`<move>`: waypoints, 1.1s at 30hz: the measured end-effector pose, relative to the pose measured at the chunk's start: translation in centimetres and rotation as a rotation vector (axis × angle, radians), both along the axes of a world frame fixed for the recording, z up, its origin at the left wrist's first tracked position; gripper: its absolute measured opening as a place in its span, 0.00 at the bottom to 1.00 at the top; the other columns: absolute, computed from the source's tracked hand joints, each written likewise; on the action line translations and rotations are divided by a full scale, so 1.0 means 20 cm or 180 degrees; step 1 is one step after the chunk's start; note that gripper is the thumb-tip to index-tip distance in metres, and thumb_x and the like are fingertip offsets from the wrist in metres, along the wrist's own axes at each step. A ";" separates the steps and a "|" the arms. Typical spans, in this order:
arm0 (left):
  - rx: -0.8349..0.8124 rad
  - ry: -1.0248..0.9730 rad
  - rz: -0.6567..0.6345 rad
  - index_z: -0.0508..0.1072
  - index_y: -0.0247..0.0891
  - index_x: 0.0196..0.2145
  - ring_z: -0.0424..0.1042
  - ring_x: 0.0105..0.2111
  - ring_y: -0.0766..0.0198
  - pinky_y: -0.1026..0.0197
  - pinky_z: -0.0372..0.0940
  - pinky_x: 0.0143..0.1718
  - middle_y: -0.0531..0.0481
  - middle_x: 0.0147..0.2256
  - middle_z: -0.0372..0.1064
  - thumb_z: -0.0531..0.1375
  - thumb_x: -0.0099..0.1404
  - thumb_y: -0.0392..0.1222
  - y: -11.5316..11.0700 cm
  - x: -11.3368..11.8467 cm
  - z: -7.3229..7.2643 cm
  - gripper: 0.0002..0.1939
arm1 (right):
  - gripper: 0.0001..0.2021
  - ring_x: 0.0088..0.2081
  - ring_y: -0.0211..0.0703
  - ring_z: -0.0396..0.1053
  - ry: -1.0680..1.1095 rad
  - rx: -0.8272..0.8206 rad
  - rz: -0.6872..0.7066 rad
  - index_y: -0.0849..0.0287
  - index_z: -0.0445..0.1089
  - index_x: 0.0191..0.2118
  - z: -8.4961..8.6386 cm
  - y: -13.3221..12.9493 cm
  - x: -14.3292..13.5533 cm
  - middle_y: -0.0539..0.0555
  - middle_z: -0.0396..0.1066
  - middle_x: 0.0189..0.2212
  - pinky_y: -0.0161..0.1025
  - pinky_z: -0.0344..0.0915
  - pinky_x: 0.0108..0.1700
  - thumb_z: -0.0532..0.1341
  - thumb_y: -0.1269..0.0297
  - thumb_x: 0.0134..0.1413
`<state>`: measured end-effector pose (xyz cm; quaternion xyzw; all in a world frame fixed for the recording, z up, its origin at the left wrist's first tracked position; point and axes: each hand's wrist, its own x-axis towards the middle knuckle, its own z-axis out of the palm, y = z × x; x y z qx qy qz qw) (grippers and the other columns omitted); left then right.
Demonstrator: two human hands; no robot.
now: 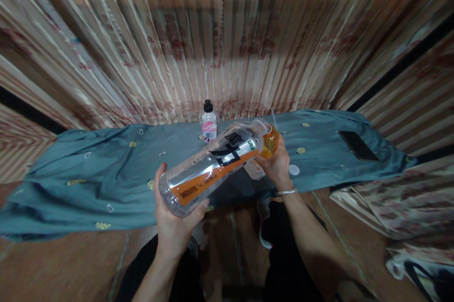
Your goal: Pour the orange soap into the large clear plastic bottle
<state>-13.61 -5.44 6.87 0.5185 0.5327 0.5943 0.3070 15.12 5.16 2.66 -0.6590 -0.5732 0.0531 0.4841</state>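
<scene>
A large clear plastic bottle with an orange and black label lies tilted across the middle of the view, its neck up to the right. My left hand is wrapped round its base. My right hand grips a small container of orange-yellow content, which touches the bottle's mouth; a thin pale stick rises behind it. Whether liquid passes between them I cannot tell. Behind the large bottle stands a small clear bottle with a black cap and pink label. Beside my right wrist lies a round whitish lid.
A teal patterned cloth covers the narrow table. A dark phone lies at its right end. Some pale crumpled material is under the bottle's neck. Striped curtains hang behind, and a white bag is at the lower right.
</scene>
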 end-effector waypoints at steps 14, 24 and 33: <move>0.0094 0.0118 -0.0022 0.54 0.37 0.71 0.81 0.42 0.52 0.54 0.78 0.45 0.43 0.48 0.75 0.80 0.47 0.45 0.00 -0.01 0.00 0.61 | 0.41 0.55 0.61 0.76 0.0165 -0.0020 0.0101 0.60 0.63 0.62 0.04 -0.02 -0.02 0.65 0.76 0.53 0.51 0.73 0.56 0.73 0.47 0.46; 0.0062 0.0077 0.0017 0.56 0.40 0.71 0.80 0.42 0.53 0.54 0.77 0.45 0.45 0.49 0.74 0.80 0.44 0.44 -0.01 -0.01 0.00 0.61 | 0.41 0.54 0.60 0.77 0.0169 0.0086 0.0091 0.62 0.63 0.62 0.01 -0.01 -0.02 0.66 0.77 0.53 0.53 0.74 0.57 0.74 0.49 0.44; 0.0173 0.0208 0.0007 0.57 0.40 0.70 0.80 0.42 0.55 0.56 0.77 0.44 0.45 0.49 0.74 0.80 0.46 0.44 -0.01 -0.01 0.00 0.59 | 0.46 0.57 0.62 0.76 0.0148 -0.0056 -0.0016 0.62 0.60 0.66 -0.01 -0.01 -0.01 0.66 0.76 0.56 0.55 0.72 0.59 0.73 0.46 0.44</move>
